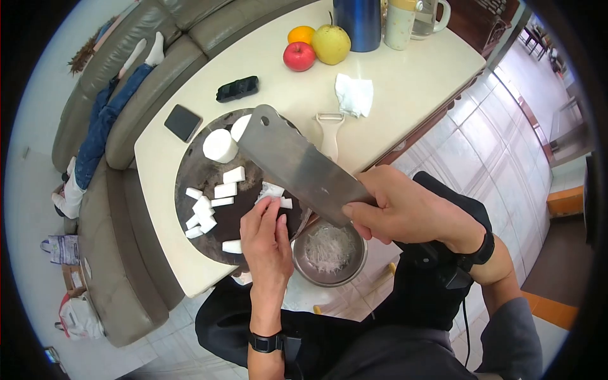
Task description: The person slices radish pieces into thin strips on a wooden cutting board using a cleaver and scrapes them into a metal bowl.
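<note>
My right hand (pixel 402 206) is wrapped round the handle of a broad cleaver (pixel 301 166), its blade raised above the right side of a round dark cutting board (pixel 193 166). At the board's front right, my left hand (pixel 266 237) has its fingers bent and together on some small cut pieces of white radish (pixel 273 190); the fingertips partly cover them. Several white radish sticks (pixel 206 212) lie on the left of the board. Behind them stands a thick round radish chunk (pixel 220 146), with another chunk (pixel 239 126) partly hidden by the blade.
A metal bowl (pixel 363 256) of white shreds (pixel 329 248) sits below the table edge. Around the board are a peeler (pixel 330 136), tissue (pixel 353 96), phone (pixel 183 123) and black case (pixel 237 88). Fruit (pixel 330 44) and a blue flask (pixel 357 25) stand behind. Someone lies on the sofa (pixel 136 253).
</note>
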### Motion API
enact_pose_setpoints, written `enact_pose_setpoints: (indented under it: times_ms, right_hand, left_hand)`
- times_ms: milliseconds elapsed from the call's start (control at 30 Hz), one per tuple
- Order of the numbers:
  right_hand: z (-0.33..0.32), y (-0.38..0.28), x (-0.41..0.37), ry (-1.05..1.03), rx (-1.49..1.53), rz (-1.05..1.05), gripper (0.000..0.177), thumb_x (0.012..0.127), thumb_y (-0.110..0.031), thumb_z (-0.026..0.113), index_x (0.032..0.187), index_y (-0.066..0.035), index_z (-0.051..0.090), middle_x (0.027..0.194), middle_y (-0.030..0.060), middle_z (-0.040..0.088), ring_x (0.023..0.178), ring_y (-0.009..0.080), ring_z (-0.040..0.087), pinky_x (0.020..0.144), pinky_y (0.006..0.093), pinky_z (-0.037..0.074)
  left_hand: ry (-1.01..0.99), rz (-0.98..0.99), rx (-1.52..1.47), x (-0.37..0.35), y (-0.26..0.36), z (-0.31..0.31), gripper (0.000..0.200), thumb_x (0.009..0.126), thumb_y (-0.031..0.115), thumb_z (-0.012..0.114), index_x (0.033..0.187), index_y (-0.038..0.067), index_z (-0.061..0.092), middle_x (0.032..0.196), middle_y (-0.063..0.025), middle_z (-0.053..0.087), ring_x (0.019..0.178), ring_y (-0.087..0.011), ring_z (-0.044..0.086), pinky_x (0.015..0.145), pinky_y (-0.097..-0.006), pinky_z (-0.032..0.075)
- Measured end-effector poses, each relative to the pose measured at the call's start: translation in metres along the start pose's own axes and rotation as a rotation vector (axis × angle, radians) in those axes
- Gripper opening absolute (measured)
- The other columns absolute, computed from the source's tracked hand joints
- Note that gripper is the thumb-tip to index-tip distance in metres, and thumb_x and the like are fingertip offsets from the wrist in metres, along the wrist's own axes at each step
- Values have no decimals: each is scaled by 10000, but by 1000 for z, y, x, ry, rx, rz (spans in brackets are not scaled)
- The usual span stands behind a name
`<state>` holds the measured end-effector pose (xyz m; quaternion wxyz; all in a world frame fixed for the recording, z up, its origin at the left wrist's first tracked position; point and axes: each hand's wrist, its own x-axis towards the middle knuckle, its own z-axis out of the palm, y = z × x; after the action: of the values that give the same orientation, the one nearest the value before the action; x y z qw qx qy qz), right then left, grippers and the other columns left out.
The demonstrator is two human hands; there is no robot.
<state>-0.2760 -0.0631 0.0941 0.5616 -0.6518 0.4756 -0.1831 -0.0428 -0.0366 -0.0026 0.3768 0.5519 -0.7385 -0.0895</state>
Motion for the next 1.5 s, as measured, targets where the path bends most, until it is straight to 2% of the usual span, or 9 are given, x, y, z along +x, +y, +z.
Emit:
enact_pose_setpoints:
  times_ms: [33,233,333,567,633,933,1200,1433,1500]
  right_hand:
    - [-1,2,0,-35,11,-10,243,881,-127,518,674,-8,560,555,8,549,456,71,517,440,221,405]
    - [1,3,-3,15,-38,-65,268,891,-127,539,652,-7,556,543,21,533,459,84,515,452,237,403]
    - [1,2,-3,39,-51,-69,265,896,-124,545,660,-3,558,541,24,530,465,91,514,463,247,406]
    - [6,1,-2,57,-113,-141,237,895,-107,547,688,8,560,549,36,550,475,114,516,497,260,415]
    - [5,-3,-1,-55,-146,-12,222,842,-111,546,909,100,519,728,283,577,766,448,582,718,451,450]
    - [15,7,0,-27,-266,-172,175,831,-85,526,871,84,507,700,280,569,752,455,591,697,466,459]
    - [18,2,2,-14,-331,-171,156,820,-60,527,869,85,498,701,285,566,740,457,587,672,468,457]
    - [16,8,0,22,-304,-223,152,825,-55,533,875,84,498,685,272,567,711,449,588,647,461,459]
    - [17,10,-1,10,-305,-235,151,806,-52,548,870,78,505,663,264,567,673,435,595,609,458,461]
  left_hand:
    - [-18,13,44,1,-1,2,287,830,-19,618,1116,-6,637,1121,-158,599,984,-329,565,853,-386,451]
    - [-67,19,145,9,5,3,227,813,6,646,1041,8,646,1069,-131,587,941,-307,560,804,-391,435]
    - [-39,-5,84,6,5,3,201,789,-67,623,978,-1,637,993,-136,593,922,-327,575,831,-387,455]
    - [-47,147,182,-1,-2,-10,200,717,-63,656,902,7,630,907,-106,609,864,-299,588,742,-388,451]
    - [-36,197,228,-3,-4,-14,204,700,-61,661,889,9,628,896,-100,612,854,-294,591,729,-385,451]
    - [-116,193,209,-21,-10,-29,370,581,-50,646,948,-2,646,974,-111,617,912,-306,591,796,-405,467]
    - [-101,127,181,-15,-6,-20,236,751,-25,697,983,4,660,1032,-118,614,938,-314,577,807,-396,473]
    - [-180,44,165,-22,4,-34,252,721,-64,698,964,-10,657,1008,-132,613,917,-314,591,793,-380,490]
    - [-66,-38,121,-25,7,-30,256,702,-77,702,946,-9,663,982,-135,618,899,-309,607,765,-372,502]
